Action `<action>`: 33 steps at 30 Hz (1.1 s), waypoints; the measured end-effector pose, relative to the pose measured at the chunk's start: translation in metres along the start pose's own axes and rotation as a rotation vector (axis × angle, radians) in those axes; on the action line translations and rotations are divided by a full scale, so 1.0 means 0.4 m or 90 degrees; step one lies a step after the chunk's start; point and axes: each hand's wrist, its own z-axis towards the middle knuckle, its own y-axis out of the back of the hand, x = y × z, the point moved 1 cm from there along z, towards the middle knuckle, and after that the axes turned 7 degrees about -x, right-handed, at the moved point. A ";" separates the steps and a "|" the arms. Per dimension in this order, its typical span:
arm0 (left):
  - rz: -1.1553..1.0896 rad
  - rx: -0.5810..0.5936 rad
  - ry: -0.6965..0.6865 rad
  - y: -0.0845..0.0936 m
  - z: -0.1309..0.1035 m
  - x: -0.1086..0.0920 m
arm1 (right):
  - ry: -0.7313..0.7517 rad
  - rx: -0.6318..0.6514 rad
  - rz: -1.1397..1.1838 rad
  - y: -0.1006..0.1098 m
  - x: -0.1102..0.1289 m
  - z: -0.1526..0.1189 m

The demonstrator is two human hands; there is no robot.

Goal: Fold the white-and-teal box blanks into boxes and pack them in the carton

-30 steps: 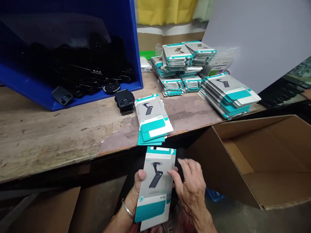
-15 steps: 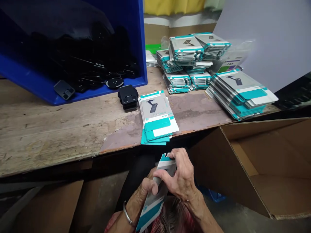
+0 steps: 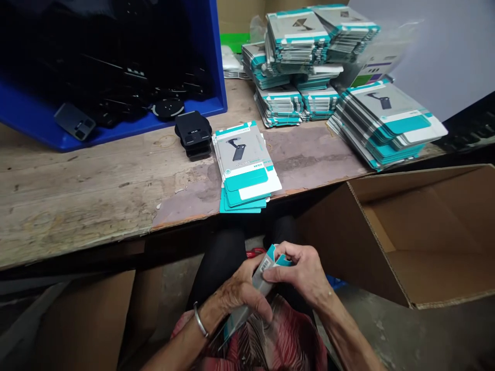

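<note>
At the lower centre of the frame, my left hand and right hand grasp 1 carton, seemingly opened out but its end not yet closed, while flat cartons at centre lie unfolded.

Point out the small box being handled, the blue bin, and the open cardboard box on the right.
Small box (image 3: 264,266): head view, barcode side panel.
Blue bin (image 3: 213,62): head view, right wall.
Cardboard box (image 3: 348,241): head view, outer wall facing the person.
</note>
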 end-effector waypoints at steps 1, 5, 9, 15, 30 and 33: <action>0.013 0.006 0.011 -0.002 0.010 -0.002 | 0.002 -0.025 0.000 0.007 -0.002 0.005; 0.075 -0.004 -0.020 -0.008 0.051 -0.036 | 0.247 -0.159 -0.147 0.048 0.036 0.038; 0.194 0.005 -0.021 0.005 0.052 -0.084 | 0.205 0.064 -0.171 0.069 0.078 0.068; 0.239 -0.005 0.056 0.041 -0.046 -0.071 | 0.100 -0.004 -0.024 0.074 0.061 0.075; 0.271 -0.302 -0.044 0.034 0.050 0.000 | 0.309 -0.088 -0.464 0.042 0.028 0.100; 0.106 -0.381 -0.054 0.039 0.051 -0.005 | 0.293 -0.185 -0.359 0.098 0.021 0.036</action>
